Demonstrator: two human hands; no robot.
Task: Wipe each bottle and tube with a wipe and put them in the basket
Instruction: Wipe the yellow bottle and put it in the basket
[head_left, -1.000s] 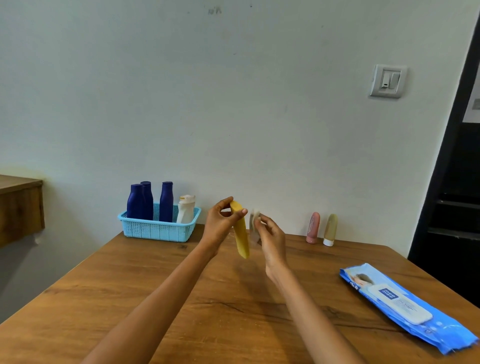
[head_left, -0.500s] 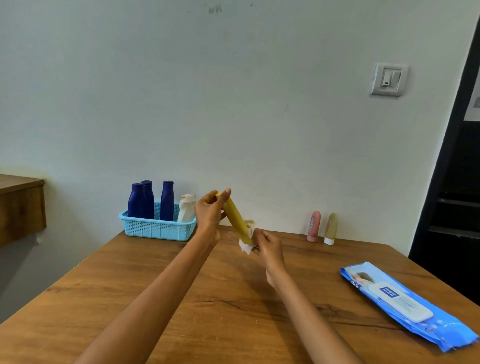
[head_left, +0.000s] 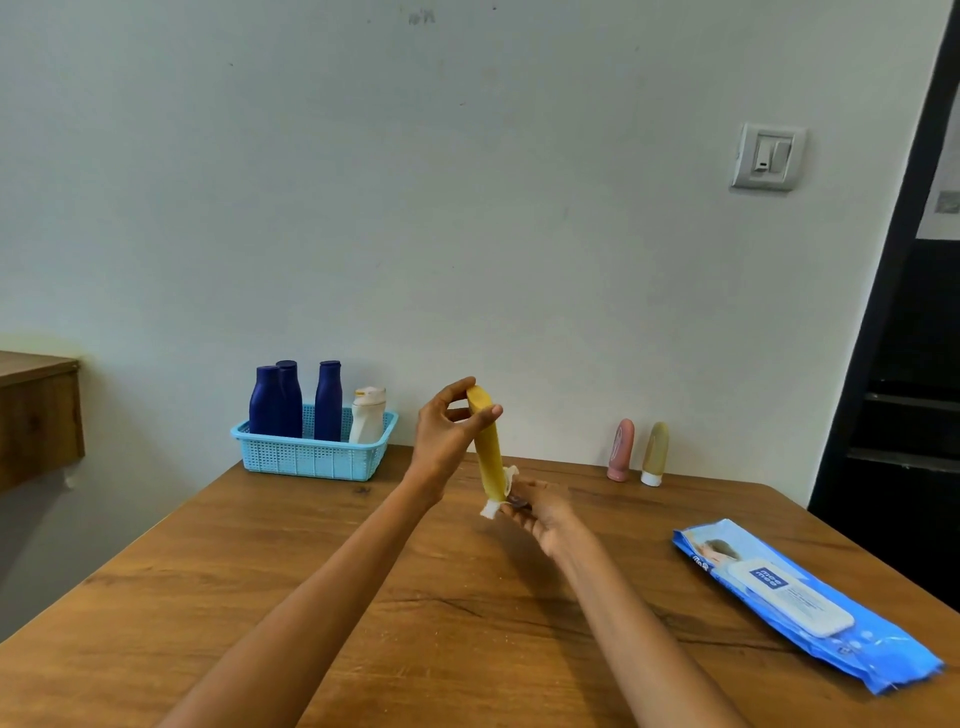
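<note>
While the left hand (head_left: 447, 436) pinches the yellow tube (head_left: 488, 452) by its top above the desk (head_left: 311, 597), the right hand (head_left: 540, 512) closes a wipe (head_left: 496, 499) round its lower end. That light top grip could slip if the rubbing tugs downward.

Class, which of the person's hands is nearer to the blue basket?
Left. The left hand holds the yellow tube's top just right of the basket; the right hand is farther right, nearer the camera.
</note>
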